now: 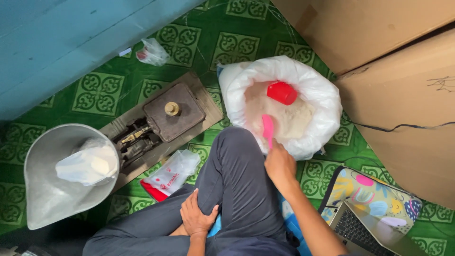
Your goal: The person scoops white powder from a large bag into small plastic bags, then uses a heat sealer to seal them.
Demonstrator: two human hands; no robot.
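My right hand (pixel 279 163) grips the handle of a pink scoop (pixel 268 129) whose front end dips into the pale flour-like powder (pixel 294 118) in an open white sack (pixel 322 95). A red cup (pixel 282 92) lies on the powder near the sack's far side. My left hand (pixel 195 217) rests flat on my leg in grey trousers (pixel 237 185), holding nothing. To the left a balance scale's metal pan (pixel 42 189) holds a filled clear plastic bag (pixel 90 163).
The scale's dark weight platform with a brass weight (pixel 171 109) sits on a wooden base. A pack of plastic bags (pixel 170 175) lies beside my knee. A small knotted bag (pixel 151 52) lies by the blue wall. Cardboard boxes (pixel 403 71) stand at right, a laptop (pixel 365 227) at lower right.
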